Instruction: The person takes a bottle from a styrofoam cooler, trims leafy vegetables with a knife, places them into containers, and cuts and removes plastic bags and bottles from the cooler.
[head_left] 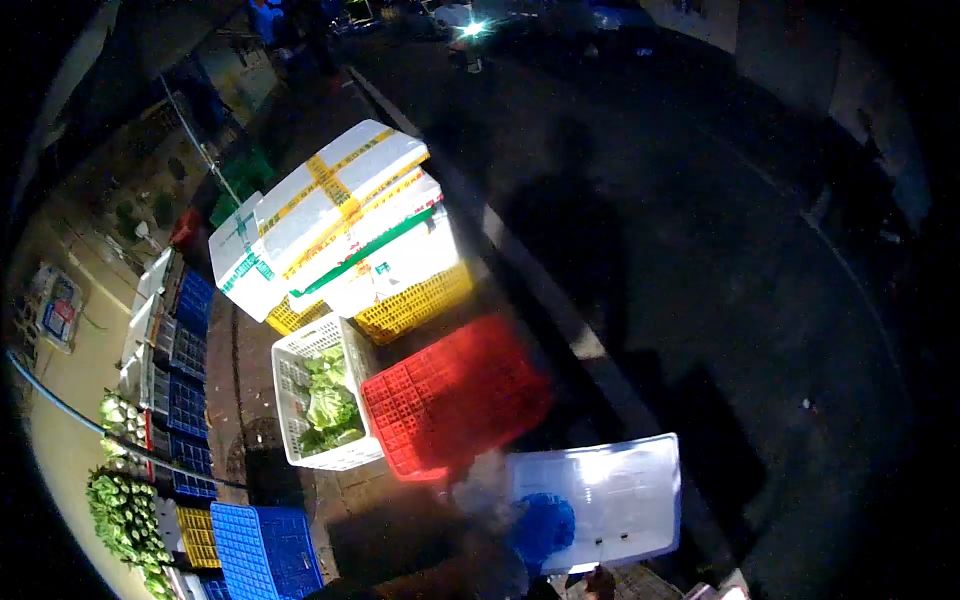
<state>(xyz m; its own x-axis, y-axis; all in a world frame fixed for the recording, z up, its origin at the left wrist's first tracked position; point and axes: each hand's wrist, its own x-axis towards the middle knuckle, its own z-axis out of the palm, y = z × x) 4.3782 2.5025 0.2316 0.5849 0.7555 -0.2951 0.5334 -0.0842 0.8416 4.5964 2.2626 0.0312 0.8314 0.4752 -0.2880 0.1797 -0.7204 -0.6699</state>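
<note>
A red crate (455, 395), blurred at its right side, stands between a white basket of leafy greens (330, 405) and a white tub (625, 500). My left hand (482, 492) is smeared by motion near the red crate's lower edge, beside the tub; its fingers cannot be made out. Something blue (543, 527) shows at the tub's left side. At the tub's lower rim, what appears to be my right hand (599, 581) is small and dark, partly cut off by the frame edge. Whether it grips the rim cannot be seen.
White foam boxes (340, 200) are stacked on yellow crates (415, 303) beyond the basket. A blue crate (262, 550) stands at the lower left, near vegetables (125, 510) along the wall. A pale line (545, 295) crosses the dark ground.
</note>
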